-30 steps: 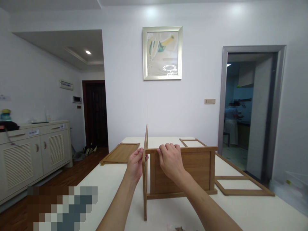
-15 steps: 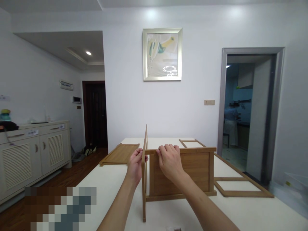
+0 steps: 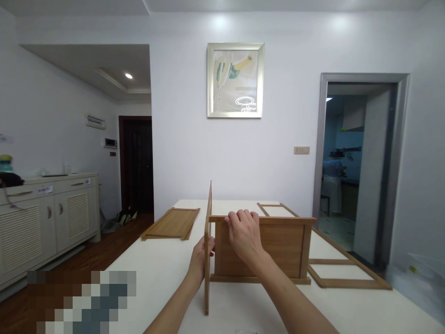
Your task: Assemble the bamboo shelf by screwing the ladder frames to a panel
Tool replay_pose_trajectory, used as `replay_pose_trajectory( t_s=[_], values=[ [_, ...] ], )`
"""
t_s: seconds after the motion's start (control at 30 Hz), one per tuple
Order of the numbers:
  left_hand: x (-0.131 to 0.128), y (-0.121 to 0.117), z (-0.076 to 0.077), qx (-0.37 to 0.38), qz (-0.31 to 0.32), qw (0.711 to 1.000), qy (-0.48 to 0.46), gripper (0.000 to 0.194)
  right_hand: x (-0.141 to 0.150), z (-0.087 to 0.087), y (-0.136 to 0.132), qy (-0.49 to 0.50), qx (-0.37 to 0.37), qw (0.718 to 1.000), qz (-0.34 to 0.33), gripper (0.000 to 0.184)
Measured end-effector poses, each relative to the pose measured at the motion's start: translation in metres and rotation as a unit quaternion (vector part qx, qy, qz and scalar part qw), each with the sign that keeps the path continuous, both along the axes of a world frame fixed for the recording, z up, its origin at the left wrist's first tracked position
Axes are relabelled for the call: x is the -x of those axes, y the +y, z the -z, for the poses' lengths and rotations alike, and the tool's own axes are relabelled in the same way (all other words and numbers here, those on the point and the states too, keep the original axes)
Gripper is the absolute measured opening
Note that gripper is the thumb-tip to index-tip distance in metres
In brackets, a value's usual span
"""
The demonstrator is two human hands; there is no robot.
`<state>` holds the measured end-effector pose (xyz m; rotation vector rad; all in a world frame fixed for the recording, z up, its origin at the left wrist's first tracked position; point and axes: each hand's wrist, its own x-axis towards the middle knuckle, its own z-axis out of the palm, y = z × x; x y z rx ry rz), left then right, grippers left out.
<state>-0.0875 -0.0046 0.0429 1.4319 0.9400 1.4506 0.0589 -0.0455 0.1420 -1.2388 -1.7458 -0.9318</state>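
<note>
A brown wooden panel [image 3: 278, 250] with rails along its top and bottom stands on edge on the white table [image 3: 156, 278]. At its left end an upright wooden frame [image 3: 207, 278] is seen nearly edge-on, meeting the top rail. My right hand [image 3: 245, 234] is closed over that top rail, fingers curled across it. My left hand [image 3: 200, 260] is wrapped round a bar of the upright frame, below the rail's level; part of its fingers is hidden behind the bar. Whether frame and panel are joined cannot be made out.
Flat wooden panels [image 3: 170, 222] lie at the table's left. On the right lies a wooden open frame [image 3: 347, 283]. A white cabinet [image 3: 79, 208] stands at the left wall. Through the doorway on the right, a person [image 3: 333, 181] stands in another room.
My left hand has slid lower along the upright frame. The panel's right end has tipped slightly, while my right hand keeps its place on the rail.
</note>
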Motion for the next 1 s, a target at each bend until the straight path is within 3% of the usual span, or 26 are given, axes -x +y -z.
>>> replay_pose_trajectory(
  t_s=[0.1, 0.2, 0.3, 0.4, 0.6, 0.77, 0.87, 1.0],
  values=[
    [-0.004, 0.008, 0.019, 0.042, 0.014, 0.999, 0.014, 0.055, -0.001, 0.002, 0.001, -0.009, -0.007, 1.000, 0.009, 0.024],
    [-0.004, 0.010, 0.030, 0.057, 0.067, 0.996, 0.013, 0.058, -0.001, 0.003, 0.003, -0.018, -0.014, 1.000, 0.015, 0.025],
    [0.001, 0.006, 0.028, 0.058, 0.123, 0.991, 0.002, 0.056, -0.001, 0.003, 0.003, -0.024, -0.016, 0.999, 0.023, 0.026],
    [0.009, 0.003, 0.023, 0.059, 0.142, 0.988, 0.005, 0.049, -0.001, 0.003, 0.003, -0.028, -0.015, 0.999, 0.028, 0.025],
    [0.019, 0.007, 0.023, 0.074, 0.122, 0.982, 0.120, 0.045, -0.001, 0.002, 0.003, -0.033, -0.020, 0.999, 0.027, 0.025],
    [0.020, 0.009, 0.026, 0.085, 0.117, 0.979, 0.147, 0.032, -0.004, 0.003, 0.002, -0.047, -0.013, 0.999, 0.000, 0.023],
    [0.019, 0.010, 0.027, 0.082, 0.121, 0.978, 0.149, 0.028, -0.016, 0.012, -0.003, -0.084, -0.027, 0.996, -0.023, 0.038],
    [0.017, 0.010, 0.028, 0.072, 0.127, 0.978, 0.149, 0.026, -0.044, 0.042, -0.011, -0.128, -0.029, 0.991, -0.024, 0.058]
  ],
)
